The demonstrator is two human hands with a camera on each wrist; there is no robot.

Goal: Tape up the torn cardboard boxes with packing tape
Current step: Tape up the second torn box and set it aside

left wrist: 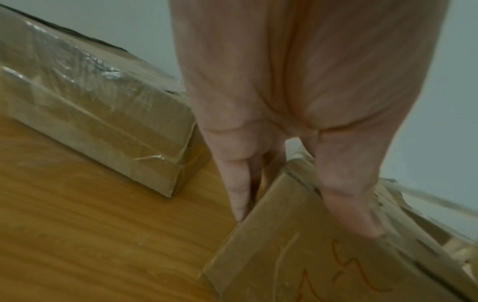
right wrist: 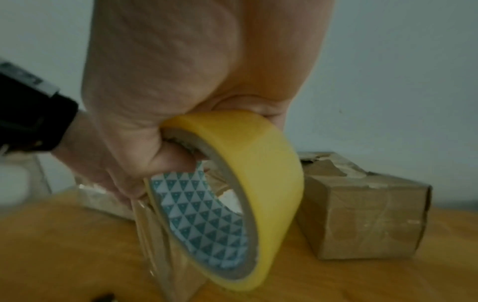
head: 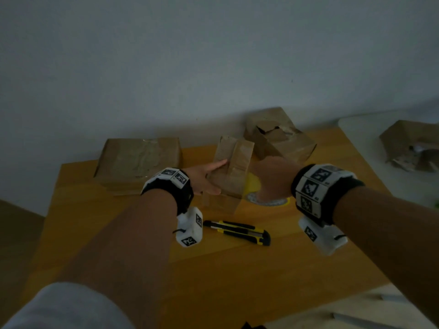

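Note:
A small brown cardboard box (head: 230,169) stands tilted at the middle of the wooden table (head: 213,269). My left hand (head: 206,179) holds its left end. In the left wrist view the thumb lies on the box's face (left wrist: 310,265), which bears red scribbles, and the fingers (left wrist: 238,194) run down its side. My right hand (head: 270,181) grips a yellow roll of packing tape (head: 268,201) just right of the box, fingers through the core (right wrist: 207,214). A clear strip of tape (right wrist: 155,235) hangs stretched from the roll.
A flat box wrapped in clear tape (head: 140,162) lies at the back left. A torn box (head: 282,141) sits at the back right by the wall. A yellow and black utility knife (head: 237,231) lies in front of the hands. Another torn box (head: 413,146) rests on a white surface far right.

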